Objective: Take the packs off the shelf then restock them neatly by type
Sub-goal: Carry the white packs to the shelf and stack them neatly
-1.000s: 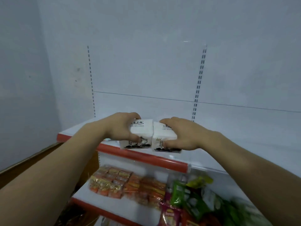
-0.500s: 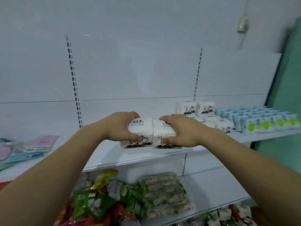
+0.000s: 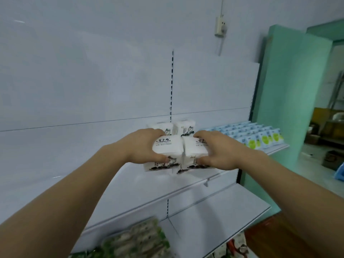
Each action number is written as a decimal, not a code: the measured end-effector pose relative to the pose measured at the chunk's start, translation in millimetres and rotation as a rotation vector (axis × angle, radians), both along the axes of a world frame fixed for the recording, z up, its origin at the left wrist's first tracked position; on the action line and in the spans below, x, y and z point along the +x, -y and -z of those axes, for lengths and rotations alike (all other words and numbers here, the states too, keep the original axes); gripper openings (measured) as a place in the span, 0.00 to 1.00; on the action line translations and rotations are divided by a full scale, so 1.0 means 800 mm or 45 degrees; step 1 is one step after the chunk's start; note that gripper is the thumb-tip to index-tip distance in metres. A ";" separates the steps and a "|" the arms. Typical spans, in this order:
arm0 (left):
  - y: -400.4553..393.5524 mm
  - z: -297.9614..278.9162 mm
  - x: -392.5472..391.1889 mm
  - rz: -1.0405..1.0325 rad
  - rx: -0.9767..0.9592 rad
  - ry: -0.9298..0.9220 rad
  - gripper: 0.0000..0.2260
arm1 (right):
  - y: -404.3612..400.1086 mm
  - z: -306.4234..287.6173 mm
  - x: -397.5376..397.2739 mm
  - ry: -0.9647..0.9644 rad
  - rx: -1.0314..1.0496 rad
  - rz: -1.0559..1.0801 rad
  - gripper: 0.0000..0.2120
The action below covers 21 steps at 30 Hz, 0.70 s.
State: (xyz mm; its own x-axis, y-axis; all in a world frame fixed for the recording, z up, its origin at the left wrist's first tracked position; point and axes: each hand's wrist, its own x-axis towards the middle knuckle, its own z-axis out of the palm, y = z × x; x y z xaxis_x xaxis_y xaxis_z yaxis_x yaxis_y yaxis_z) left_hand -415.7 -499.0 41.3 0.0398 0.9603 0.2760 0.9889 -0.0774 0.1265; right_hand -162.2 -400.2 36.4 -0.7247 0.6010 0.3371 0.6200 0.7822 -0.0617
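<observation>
Head-camera footage was examined, working from nearest to farthest. Closest to the lens, on the lower shelf [image 3: 214,216], blurred green and pale snack packs [image 3: 137,239] were noted at bottom centre. Above these, both forearms were extended forward. The left hand [image 3: 143,146] was found curled around a white tissue pack [image 3: 165,153], thumb on its front face and fingers over the top. The right hand [image 3: 217,149] was found gripping a second white tissue pack [image 3: 195,155] in the same manner. The two packs were held touching side by side, above the front part of the upper shelf [image 3: 130,185]; whether they rested on it could not be told.

Just behind the held packs, matching stocked white packs [image 3: 178,128] were observed against the back panel [image 3: 93,81]. Further right on the same shelf, rows of blue-and-green packs [image 3: 260,138] were recorded, with a teal partition [image 3: 290,101] beyond.

Compared with one second earlier, the view was seen to have swung rightward: a red-edged shelf end was replaced by this bay, while the grip on both packs was unchanged. It was judged that the packs had been carried to their own type and that placement in front of the matching white packs was imminent.
</observation>
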 end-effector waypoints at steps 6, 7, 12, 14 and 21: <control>-0.102 -0.021 -0.047 -0.072 0.036 0.005 0.33 | -0.112 -0.036 -0.025 0.032 0.047 0.075 0.36; -0.118 -0.021 -0.053 -0.093 0.041 -0.011 0.34 | -0.131 -0.038 -0.030 0.037 0.052 0.082 0.36; -0.180 -0.002 -0.060 -0.199 0.024 0.007 0.36 | -0.208 -0.033 -0.056 0.072 0.022 0.067 0.36; -0.198 0.007 -0.054 -0.237 0.020 -0.022 0.36 | -0.236 -0.027 -0.067 0.131 0.031 0.032 0.36; -0.228 0.021 -0.043 -0.356 -0.110 -0.086 0.30 | -0.316 -0.004 -0.099 0.270 -0.013 -0.203 0.36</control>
State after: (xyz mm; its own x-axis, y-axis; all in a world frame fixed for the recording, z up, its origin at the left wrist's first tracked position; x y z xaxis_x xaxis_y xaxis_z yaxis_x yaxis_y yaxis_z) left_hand -450.5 -316.7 24.8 -0.2141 0.9564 0.1985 0.9768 0.2075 0.0538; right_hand -241.5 -147.3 39.9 -0.8642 0.4762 0.1624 0.4889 0.8710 0.0481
